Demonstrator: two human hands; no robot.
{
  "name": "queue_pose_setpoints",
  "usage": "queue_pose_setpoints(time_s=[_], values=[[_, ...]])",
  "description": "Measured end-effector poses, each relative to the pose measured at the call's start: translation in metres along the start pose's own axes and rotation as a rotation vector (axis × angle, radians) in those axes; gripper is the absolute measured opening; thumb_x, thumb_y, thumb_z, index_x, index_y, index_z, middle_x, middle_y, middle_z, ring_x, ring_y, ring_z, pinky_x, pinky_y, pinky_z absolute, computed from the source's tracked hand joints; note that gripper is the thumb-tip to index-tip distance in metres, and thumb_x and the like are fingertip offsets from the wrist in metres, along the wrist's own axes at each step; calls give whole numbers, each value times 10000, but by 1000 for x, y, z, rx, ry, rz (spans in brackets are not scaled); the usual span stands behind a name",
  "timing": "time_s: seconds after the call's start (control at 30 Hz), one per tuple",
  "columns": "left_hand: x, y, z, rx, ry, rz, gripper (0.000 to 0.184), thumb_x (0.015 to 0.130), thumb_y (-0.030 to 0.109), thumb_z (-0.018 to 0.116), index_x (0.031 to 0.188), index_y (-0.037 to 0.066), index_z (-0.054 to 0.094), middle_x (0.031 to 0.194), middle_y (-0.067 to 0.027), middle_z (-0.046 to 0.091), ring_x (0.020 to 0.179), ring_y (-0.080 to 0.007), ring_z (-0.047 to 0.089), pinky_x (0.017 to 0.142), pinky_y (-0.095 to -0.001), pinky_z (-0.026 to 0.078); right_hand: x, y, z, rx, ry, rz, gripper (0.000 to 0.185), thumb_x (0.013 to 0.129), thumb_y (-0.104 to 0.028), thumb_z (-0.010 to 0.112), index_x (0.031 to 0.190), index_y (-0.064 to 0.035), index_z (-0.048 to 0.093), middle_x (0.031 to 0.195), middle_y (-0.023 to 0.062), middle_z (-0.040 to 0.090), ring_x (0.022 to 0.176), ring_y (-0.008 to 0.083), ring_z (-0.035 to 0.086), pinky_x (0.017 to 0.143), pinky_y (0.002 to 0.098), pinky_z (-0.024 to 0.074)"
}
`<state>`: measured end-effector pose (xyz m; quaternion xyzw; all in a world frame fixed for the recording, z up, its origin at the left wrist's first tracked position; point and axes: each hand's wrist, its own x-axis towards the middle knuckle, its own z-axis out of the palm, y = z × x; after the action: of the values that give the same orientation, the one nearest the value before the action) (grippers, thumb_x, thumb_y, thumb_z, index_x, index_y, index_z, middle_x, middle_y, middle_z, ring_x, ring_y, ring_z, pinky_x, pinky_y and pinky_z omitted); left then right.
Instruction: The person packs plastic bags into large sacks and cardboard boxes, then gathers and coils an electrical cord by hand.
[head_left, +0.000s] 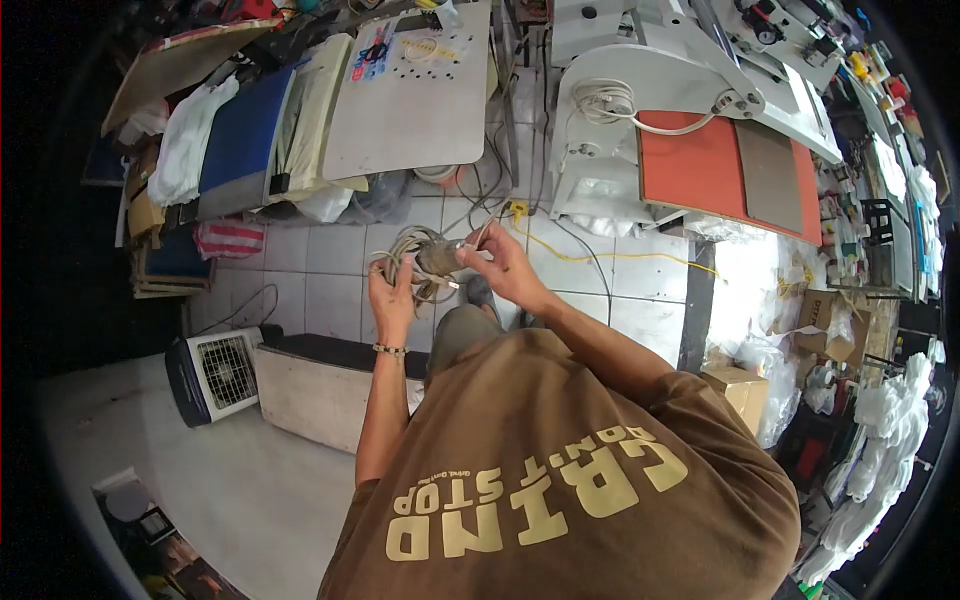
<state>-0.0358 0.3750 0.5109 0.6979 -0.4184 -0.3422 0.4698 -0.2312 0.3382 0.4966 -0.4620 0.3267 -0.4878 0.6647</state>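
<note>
A loose coil of beige cable (pixel 412 243) hangs in front of me, above the tiled floor. My left hand (pixel 393 287) is closed around the coil's left side. At the coil's right side is a grey-brown, wrapped-looking bundle (pixel 438 259), whose exact kind I cannot make out. My right hand (pixel 500 266) pinches at the right end of this bundle, and a thin length of the cable sticks up from its fingers. A small white tip shows just below the bundle. The undersides of both hands' grips are hidden.
A pale flat board (pixel 410 120) stands ahead, beside a grey machine (pixel 605 130) with an orange platen (pixel 690 165). A yellow cord (pixel 610 253) and dark cables cross the floor. Left are a fan-like cooler (pixel 215 375) and long panel; cardboard boxes (pixel 738 393) stand right.
</note>
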Motion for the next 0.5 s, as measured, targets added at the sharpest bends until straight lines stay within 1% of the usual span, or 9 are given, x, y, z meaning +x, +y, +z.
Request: queue_pose_setpoints(time_s=[0.03,0.13,0.17,0.2,0.27,0.3,0.37,0.4,0.5], values=[[-1,2,6,0,-2,3,281,891,241,642,953,-1,514,680,-5,573,573,-62,469,515,-223,376,-1,5,7,37,49,-63,197,861,-84,665,937,-29,493,833,18,547,825,90,528,667,261,465],[-9,15,24,67,-150,25,348,864,255,672,989,-33,522,741,-66,624,602,-99,525,564,-261,449,-1,23,14,52,56,-84,163,838,-62,682,876,-22,529,820,32,555,810,95,534,647,258,455],[-14,22,29,133,-156,105,366,859,258,677,1001,-43,526,772,-82,630,637,-110,548,594,-270,464,5,48,6,-200,100,-221,161,838,-130,693,863,-9,590,765,54,554,777,115,540,643,283,455],[-17,28,34,197,-163,185,383,853,260,682,1013,-53,531,803,-98,637,673,-121,570,624,-278,479,6,39,4,-199,106,-225,161,838,-130,693,863,-9,590,765,54,554,777,115,540,643,283,455],[-19,25,38,131,-160,132,339,863,235,674,1005,-34,526,838,-98,634,691,-106,567,633,-263,475,5,8,-2,-727,38,-137,245,864,-232,664,931,1,633,727,87,576,751,152,566,648,321,459],[-21,26,38,38,-119,90,313,868,217,667,1002,-28,525,832,-86,629,693,-102,563,635,-257,471,5,10,-5,-727,51,-137,245,864,-232,664,931,1,633,727,87,576,751,152,566,648,321,459],[-15,20,35,-31,-90,70,254,884,175,647,986,-12,508,812,-57,610,673,-92,542,621,-239,456,5,16,-8,-558,-225,-70,342,900,-321,610,1005,2,638,705,98,603,749,180,591,657,357,461],[-13,19,30,-28,-89,70,254,884,175,647,986,-12,508,812,-57,610,673,-92,542,621,-239,456,0,16,-10,-554,-226,-71,342,900,-321,610,1005,2,638,705,98,603,749,180,591,657,357,461],[-10,16,18,11,-130,-43,263,883,181,651,973,-11,496,784,-45,598,662,-89,532,612,-234,449,-23,14,-35,-402,-201,230,332,907,-324,603,964,-1,653,722,88,629,707,157,609,601,308,464]])
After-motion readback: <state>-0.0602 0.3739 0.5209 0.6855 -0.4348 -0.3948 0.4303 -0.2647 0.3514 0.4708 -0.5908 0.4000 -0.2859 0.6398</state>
